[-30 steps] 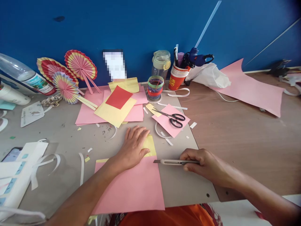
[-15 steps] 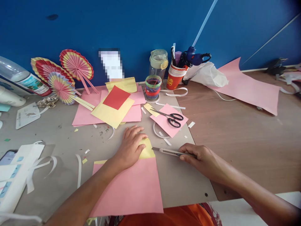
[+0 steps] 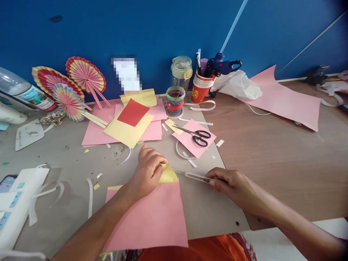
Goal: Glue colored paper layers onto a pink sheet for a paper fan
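My left hand (image 3: 149, 168) pinches the top edge of a yellow sheet of paper (image 3: 169, 175), whose corner curls up a little from the table. The pink side of a paper sheet (image 3: 152, 217) covers the yellow below it and reaches the front table edge; whether they are one folded piece I cannot tell. In my right hand (image 3: 228, 183) is a utility knife (image 3: 197, 177), its blade pointing left toward the yellow corner but apart from it. Black-handled scissors (image 3: 199, 137) lie on a small pink paper square (image 3: 193, 125) beyond the knife.
Folded paper fans (image 3: 85, 74) lean at the back left near a plastic bottle (image 3: 32, 90). Red paper (image 3: 133, 112) tops a stack of sheets. A roll of rubber bands (image 3: 175, 101), red paper cups (image 3: 201, 88) and a pink sheet (image 3: 290, 99) stand along the wall. Paper strips (image 3: 90, 195) are scattered about.
My left hand has gone from lying spread on the yellow paper to pinching its edge, and the paper's corner has lifted. The knife has barely moved.
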Demonstrator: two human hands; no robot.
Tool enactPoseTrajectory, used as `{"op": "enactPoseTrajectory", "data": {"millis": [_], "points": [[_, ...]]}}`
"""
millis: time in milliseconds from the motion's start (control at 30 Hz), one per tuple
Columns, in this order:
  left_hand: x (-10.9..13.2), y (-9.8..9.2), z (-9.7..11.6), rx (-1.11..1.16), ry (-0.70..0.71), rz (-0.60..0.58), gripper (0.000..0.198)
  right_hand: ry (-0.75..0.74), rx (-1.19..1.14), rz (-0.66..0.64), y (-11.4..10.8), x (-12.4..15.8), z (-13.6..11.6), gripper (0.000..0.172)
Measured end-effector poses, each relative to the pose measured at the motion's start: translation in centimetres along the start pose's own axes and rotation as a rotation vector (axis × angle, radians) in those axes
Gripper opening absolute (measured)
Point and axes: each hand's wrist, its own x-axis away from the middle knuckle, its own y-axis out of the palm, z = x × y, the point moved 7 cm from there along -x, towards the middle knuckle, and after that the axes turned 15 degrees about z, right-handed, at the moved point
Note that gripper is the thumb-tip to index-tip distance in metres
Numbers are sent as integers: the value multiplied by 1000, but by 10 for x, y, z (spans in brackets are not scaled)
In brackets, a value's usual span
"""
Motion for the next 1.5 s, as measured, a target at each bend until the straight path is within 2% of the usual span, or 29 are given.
{"op": "enactPoseTrajectory", "data": {"millis": [233, 367, 667, 833, 967, 1033, 1100, 1267, 1500], "points": [[2, -9, 19, 26, 184, 74, 19, 61, 30, 24, -1, -3, -4, 26], [5, -11, 23, 23, 209, 68, 19, 78, 9, 64, 4, -9, -4, 27], [8, -8, 24, 6, 273, 62, 19, 47, 3, -36, 10, -2, -25, 22], [7, -5, 21, 30, 217, 51, 17, 12, 24, -70, 18, -3, -21, 20], [10, 11, 11, -15, 110, -101, 9, -3, 67, -82, 22, -3, -18, 18], [12, 19, 6, -51, 70, -190, 22, -14, 96, -85, 23, -3, -17, 19], [14, 25, 2, -71, 44, -229, 35, -41, 129, -89, 24, -3, -18, 20], [16, 29, -1, -95, 35, -220, 46, -145, 213, -110, 28, 0, -24, 24], [17, 30, 0, -115, 70, -226, 48, -157, 223, -91, 27, 8, -16, 25]]}}
